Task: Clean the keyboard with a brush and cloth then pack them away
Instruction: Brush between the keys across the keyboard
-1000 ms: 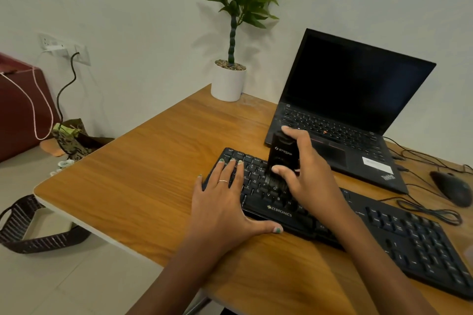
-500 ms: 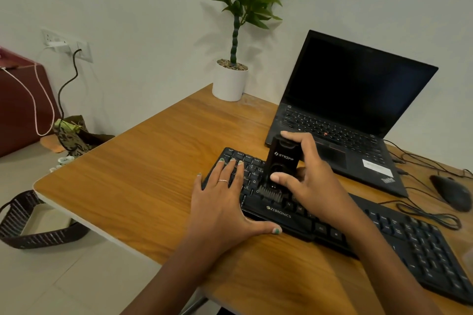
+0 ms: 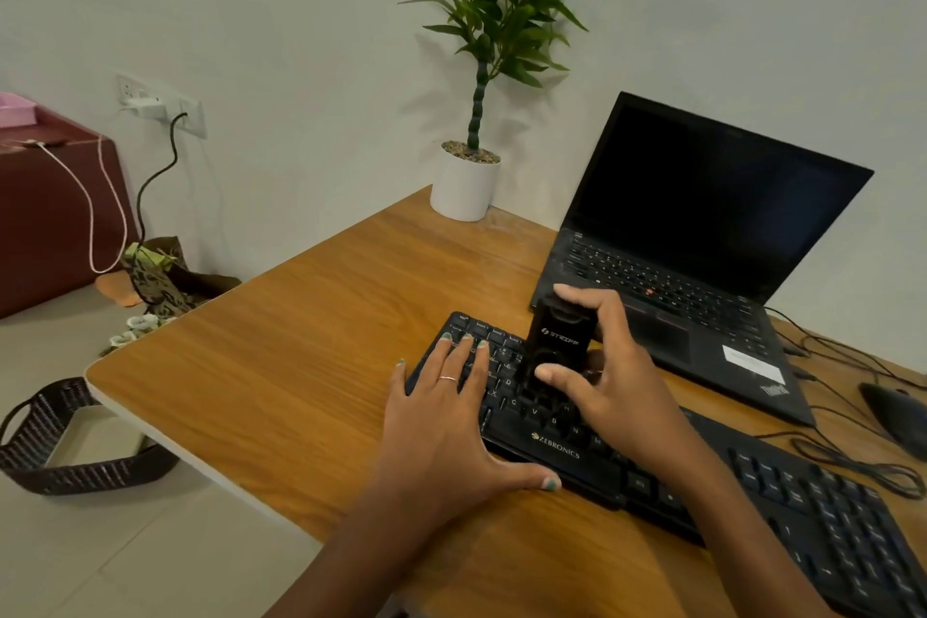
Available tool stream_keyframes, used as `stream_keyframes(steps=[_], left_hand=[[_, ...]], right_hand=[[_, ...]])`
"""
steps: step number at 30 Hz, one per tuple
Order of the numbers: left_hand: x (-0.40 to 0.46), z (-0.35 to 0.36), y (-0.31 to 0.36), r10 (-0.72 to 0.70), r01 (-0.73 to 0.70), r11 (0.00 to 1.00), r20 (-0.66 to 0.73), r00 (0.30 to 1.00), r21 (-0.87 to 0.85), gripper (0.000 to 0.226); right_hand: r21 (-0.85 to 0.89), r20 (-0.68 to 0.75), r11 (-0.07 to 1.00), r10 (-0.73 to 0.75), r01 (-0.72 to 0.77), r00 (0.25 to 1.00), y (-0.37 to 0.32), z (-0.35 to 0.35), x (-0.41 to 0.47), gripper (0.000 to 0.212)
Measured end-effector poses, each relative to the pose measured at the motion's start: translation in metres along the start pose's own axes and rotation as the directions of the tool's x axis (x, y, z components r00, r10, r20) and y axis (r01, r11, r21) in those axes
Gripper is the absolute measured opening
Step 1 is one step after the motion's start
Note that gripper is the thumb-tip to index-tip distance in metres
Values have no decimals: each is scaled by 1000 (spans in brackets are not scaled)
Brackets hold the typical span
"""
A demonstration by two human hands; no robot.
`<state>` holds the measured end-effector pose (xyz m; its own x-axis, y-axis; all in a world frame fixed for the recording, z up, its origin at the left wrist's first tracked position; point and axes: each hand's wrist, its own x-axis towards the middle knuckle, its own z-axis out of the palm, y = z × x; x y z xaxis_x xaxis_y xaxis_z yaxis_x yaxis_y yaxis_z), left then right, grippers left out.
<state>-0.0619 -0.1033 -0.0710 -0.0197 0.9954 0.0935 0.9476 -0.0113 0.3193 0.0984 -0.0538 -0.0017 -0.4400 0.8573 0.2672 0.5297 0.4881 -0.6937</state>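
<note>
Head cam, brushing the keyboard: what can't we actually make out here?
- Brush bristles: head view, hidden behind the right hand and dark against the keys.
- Keyboard right end: cut off by the frame edge.
- Keys under the left hand: covered by palm and fingers.
- Cloth: not in view.
- Laptop sticker text: too small to read.

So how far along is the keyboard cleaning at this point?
Done: nothing looks finished yet. In hand: the right hand holds the black brush upright on the keyboard, working its left-side keys, while the left hand lies flat, steadying that end. Left: the rest of the keys, the cloth wipe (no cloth in view) and packing away.
</note>
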Motion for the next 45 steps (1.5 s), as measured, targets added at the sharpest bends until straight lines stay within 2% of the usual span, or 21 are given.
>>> stream_keyframes(steps=[2,5,7,11,12,15,17,20,21,24,26,29,30,33,35,37,38,39,42,43,45], left_hand=[[0,0,0,3,-3,1000,-2,1000,0,136],[1,0,0,-2,2,1000,-15,1000,2,136],[0,0,0,-2,2,1000,-13,1000,2,136],[-1,0,0,4,-4,1000,0,1000,-1,136],[-1,0,0,3,-3,1000,-2,1000,2,136],[-1,-1,0,0,0,1000,-10,1000,3,136],[-1,-2,1,-3,3,1000,1,1000,-8,136],[-1,-3,2,-3,4,1000,23,1000,-8,134],[0,-3,2,-2,2,1000,27,1000,-6,134],[1,-2,1,-3,3,1000,17,1000,-5,133],[1,-1,1,-1,1,1000,7,1000,3,134],[1,-2,1,-4,4,1000,14,1000,4,136],[1,-2,1,-3,3,1000,14,1000,2,136],[0,-2,1,-2,2,1000,4,1000,7,134],[0,-1,1,-6,6,1000,-1,1000,7,134],[0,-1,2,-9,9,1000,-3,1000,4,134],[0,-1,2,-8,8,1000,-5,1000,4,134],[0,-1,2,-5,5,1000,-5,1000,6,134],[0,-1,2,-5,5,1000,-5,1000,11,133],[-1,-1,1,-6,6,1000,-7,1000,11,133],[0,0,1,-12,12,1000,-15,1000,3,134]], right_hand=[[39,60,999,31,-34,998,1,-6,1,65],[-138,-51,990,26,-33,998,6,-6,8,68],[-172,-83,985,-16,1,996,4,-1,7,68],[-15,111,1000,14,-12,994,0,-13,9,63],[-46,103,999,20,-16,995,3,-16,14,63],[-187,-62,982,-7,-5,998,12,-13,26,66],[-61,-79,998,13,-18,997,17,-8,29,66],[203,31,977,59,-64,998,21,-13,28,63],[182,32,981,56,-61,998,22,-13,28,63],[-118,-141,993,-10,-7,990,26,-6,27,67],[-100,-142,994,-46,32,989,26,-2,27,67],[118,24,993,-10,7,1000,22,-10,27,65],[90,18,996,-7,5,1000,22,-11,27,65],[-170,-158,985,-36,8,987,26,-8,28,68],[-81,-127,997,-26,15,992,29,-9,27,67],[133,5,991,12,-12,1000,28,-16,27,63],[169,44,985,15,-22,999,27,-19,26,62],[120,30,993,14,-17,999,27,-18,26,62],[-193,-167,981,-49,16,985,27,-7,27,67],[-203,-173,979,-68,32,983,26,-4,26,67],[-92,-82,995,-51,44,995,25,-6,27,67]])
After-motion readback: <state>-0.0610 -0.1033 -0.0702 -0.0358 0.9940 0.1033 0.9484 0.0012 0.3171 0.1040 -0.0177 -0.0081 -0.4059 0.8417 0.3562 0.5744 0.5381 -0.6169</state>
